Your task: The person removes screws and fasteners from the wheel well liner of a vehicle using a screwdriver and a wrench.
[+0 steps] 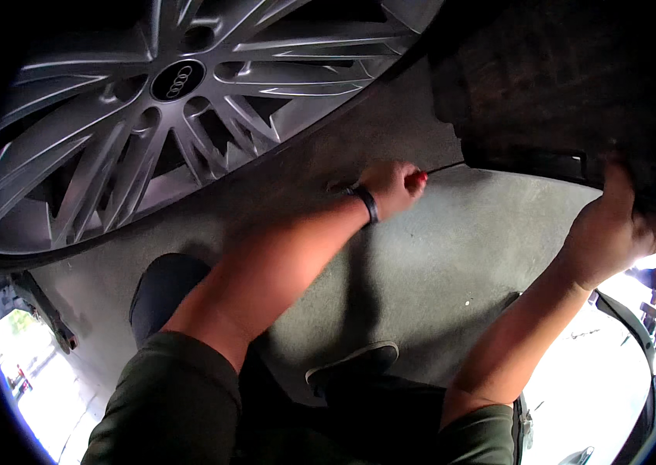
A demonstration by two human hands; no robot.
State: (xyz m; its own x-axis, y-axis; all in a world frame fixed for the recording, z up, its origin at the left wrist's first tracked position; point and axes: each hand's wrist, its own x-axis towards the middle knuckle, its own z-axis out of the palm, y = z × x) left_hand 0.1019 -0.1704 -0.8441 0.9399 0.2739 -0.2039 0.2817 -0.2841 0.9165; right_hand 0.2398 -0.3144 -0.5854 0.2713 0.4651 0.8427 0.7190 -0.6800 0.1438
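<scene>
My left hand [392, 190] is closed round the red handle [418, 180] of a screwdriver. Its thin dark shaft [447, 167] runs right to the lower edge of a black panel [514, 116], beside the wheel; the tip is lost in the dark there. Farther right, my right hand [611, 232] grips that panel's lower edge, one digit lying up over its face. Part of the right hand's fingers is hidden behind the edge. A small rectangular slot [581, 164] shows in the panel just left of that hand.
A large grey multi-spoke alloy wheel [165, 128] fills the upper left, close above my left forearm. Grey floor [452, 240] lies below my hands. My knee [164, 291] and shoe [355, 363] are near. Bright daylight shows at both lower sides.
</scene>
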